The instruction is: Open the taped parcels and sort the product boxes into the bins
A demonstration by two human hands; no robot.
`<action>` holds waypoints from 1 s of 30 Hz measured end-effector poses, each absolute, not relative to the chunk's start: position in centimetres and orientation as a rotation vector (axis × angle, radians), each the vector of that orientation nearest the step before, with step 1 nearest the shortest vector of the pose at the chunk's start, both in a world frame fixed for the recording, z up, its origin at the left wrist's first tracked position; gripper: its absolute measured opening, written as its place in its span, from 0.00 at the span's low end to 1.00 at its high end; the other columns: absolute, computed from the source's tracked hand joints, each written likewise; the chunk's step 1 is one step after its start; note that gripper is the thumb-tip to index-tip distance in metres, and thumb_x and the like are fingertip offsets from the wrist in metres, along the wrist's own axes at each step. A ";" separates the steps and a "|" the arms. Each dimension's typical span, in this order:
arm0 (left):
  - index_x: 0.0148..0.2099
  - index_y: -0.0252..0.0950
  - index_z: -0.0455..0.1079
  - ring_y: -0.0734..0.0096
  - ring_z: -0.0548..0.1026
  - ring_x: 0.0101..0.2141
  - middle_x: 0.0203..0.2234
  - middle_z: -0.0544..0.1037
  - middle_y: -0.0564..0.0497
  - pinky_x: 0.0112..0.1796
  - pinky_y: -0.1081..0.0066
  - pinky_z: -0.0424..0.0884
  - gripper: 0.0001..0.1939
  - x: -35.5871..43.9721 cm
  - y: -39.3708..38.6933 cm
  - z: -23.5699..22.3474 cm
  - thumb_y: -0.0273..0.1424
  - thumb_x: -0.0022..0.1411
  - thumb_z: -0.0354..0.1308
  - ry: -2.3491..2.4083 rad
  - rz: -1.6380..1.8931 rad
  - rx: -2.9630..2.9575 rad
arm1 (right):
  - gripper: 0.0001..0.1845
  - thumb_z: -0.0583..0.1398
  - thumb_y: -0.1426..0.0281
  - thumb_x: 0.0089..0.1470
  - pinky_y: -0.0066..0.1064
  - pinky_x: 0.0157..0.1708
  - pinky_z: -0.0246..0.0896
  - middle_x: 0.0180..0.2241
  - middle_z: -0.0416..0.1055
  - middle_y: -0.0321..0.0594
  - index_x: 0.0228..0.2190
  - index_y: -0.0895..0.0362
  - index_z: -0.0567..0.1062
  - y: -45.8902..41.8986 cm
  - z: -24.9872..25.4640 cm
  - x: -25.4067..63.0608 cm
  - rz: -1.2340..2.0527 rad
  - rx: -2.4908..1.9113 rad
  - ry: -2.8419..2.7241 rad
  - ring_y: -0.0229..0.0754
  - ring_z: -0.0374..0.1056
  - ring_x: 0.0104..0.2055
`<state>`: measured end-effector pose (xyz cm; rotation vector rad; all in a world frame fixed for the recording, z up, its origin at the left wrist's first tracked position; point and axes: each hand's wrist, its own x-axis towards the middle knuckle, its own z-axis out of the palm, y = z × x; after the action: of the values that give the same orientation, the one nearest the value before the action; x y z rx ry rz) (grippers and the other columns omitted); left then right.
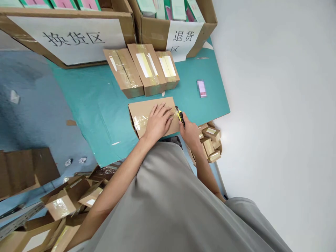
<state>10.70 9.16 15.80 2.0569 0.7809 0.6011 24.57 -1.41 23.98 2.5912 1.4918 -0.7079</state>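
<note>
A taped cardboard box (143,113) lies on the teal table (89,101) in front of me. My left hand (158,121) rests flat on its top with fingers spread, pressing it down. My right hand (189,132) is closed around a yellow and black utility knife (180,116), whose tip meets the box's right edge.
Three sealed boxes (141,70) lie side by side further back. Two large open cartons with paper signs (70,36) (183,38) stand at the table's far edge. A basket of small boxes (210,141) sits at the right below the table. Opened cartons (65,201) lie on the floor at the left.
</note>
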 end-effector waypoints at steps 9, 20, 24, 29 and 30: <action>0.60 0.47 0.80 0.46 0.62 0.78 0.66 0.79 0.46 0.79 0.37 0.46 0.16 10.7 8.7 15.8 0.38 0.79 0.54 0.788 0.623 2.024 | 0.35 0.46 0.70 0.78 0.48 0.59 0.72 0.56 0.83 0.63 0.79 0.68 0.57 1.2 26.5 24.1 -0.699 2.464 1.440 0.64 0.81 0.58; 0.60 0.46 0.80 0.48 0.65 0.76 0.68 0.78 0.44 0.78 0.40 0.51 0.17 10.6 8.2 16.0 0.38 0.80 0.51 0.763 0.588 2.089 | 0.33 0.47 0.72 0.78 0.44 0.51 0.77 0.50 0.84 0.65 0.78 0.68 0.56 -2.2 29.3 20.9 -0.679 2.398 1.224 0.61 0.84 0.52; 0.60 0.45 0.79 0.47 0.64 0.77 0.68 0.78 0.44 0.78 0.38 0.51 0.17 10.6 8.0 15.8 0.39 0.81 0.51 0.759 0.595 2.108 | 0.33 0.46 0.73 0.77 0.45 0.52 0.77 0.50 0.84 0.65 0.78 0.70 0.57 -1.6 28.4 21.1 -0.683 2.420 1.240 0.60 0.84 0.53; 0.61 0.43 0.79 0.47 0.66 0.76 0.67 0.79 0.42 0.77 0.38 0.53 0.18 10.8 8.1 15.2 0.39 0.82 0.51 0.792 0.613 2.166 | 0.33 0.47 0.72 0.79 0.45 0.57 0.75 0.52 0.84 0.62 0.78 0.65 0.57 -0.7 27.5 21.8 -0.677 2.459 1.258 0.58 0.83 0.55; 0.61 0.43 0.78 0.47 0.66 0.76 0.67 0.79 0.42 0.77 0.39 0.54 0.18 10.8 8.0 15.2 0.39 0.82 0.51 0.795 0.609 2.178 | 0.32 0.47 0.72 0.79 0.45 0.57 0.75 0.52 0.84 0.62 0.79 0.65 0.56 -0.9 27.7 21.8 -0.688 2.452 1.250 0.58 0.83 0.55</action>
<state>10.85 8.02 15.17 2.1784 0.7949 0.6095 21.77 -0.95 27.68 2.4523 1.2500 -0.6877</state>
